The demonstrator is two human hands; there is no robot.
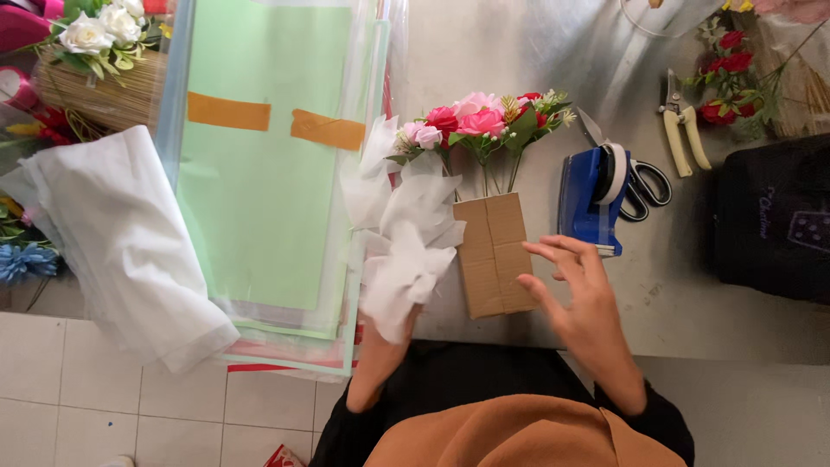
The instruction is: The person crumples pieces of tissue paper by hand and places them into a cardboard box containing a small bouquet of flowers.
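Our left hand [380, 333] clenched bunched white tissue [406, 233] above its fingers; our right hand [575, 290] hovered released, fingers spread just beside the cardboard-wrapped bouquet [493, 251].

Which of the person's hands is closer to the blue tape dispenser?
Right. The right hand hovers open just below the blue tape dispenser, while the left hand holds crumpled white tissue farther left, beyond the cardboard box.

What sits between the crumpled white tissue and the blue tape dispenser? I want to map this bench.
In the head view, a brown cardboard box holding pink and red flowers lies between the white tissue and blue tape dispenser.
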